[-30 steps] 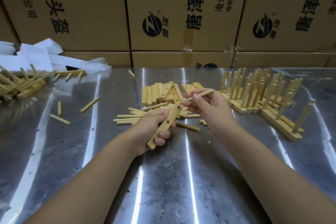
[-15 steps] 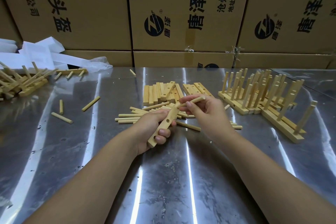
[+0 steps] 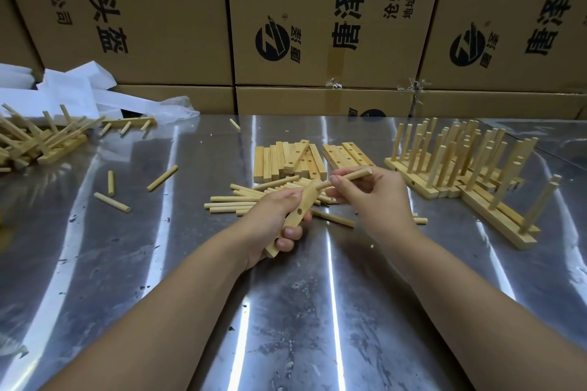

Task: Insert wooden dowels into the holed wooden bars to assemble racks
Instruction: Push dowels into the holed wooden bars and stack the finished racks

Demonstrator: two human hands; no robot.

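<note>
My left hand (image 3: pixel 273 219) grips a holed wooden bar (image 3: pixel 300 211) by its lower half, tilted up and away over the metal table. My right hand (image 3: pixel 371 197) pinches a wooden dowel (image 3: pixel 352 175) whose left end meets the bar's top hole. Behind the hands lies a loose heap of dowels (image 3: pixel 241 200). Farther back sits a stack of bare bars (image 3: pixel 287 162), with more holed bars (image 3: pixel 344 154) beside it. Finished racks (image 3: pixel 457 162) with upright dowels stand at the right.
Stray dowels (image 3: pixel 111 201) lie on the left of the steel table (image 3: pixel 317 311). A jumble of assembled pieces (image 3: pixel 35 140) sits at the far left, with white paper and plastic (image 3: pixel 95 98) behind it. Cardboard boxes (image 3: pixel 317 19) wall off the back.
My right hand has brought the dowel down and left, from above the bar's tip onto its top hole. The left hand holds the bar almost still.
</note>
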